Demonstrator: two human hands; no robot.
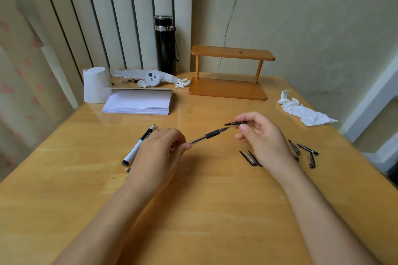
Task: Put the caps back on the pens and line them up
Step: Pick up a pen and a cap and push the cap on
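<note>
I am holding a pen [206, 136] in the left hand [159, 148], pinching its clear barrel, tip aimed at the cap [235, 123] that the right hand [261, 135] is pinching, just beside the tip. Next I am judging the cap needs aligning and pushing on. Loose caps [307, 149] are lying on the desk [204, 200] near my right wrist; a marker [137, 146] is resting left
</note>
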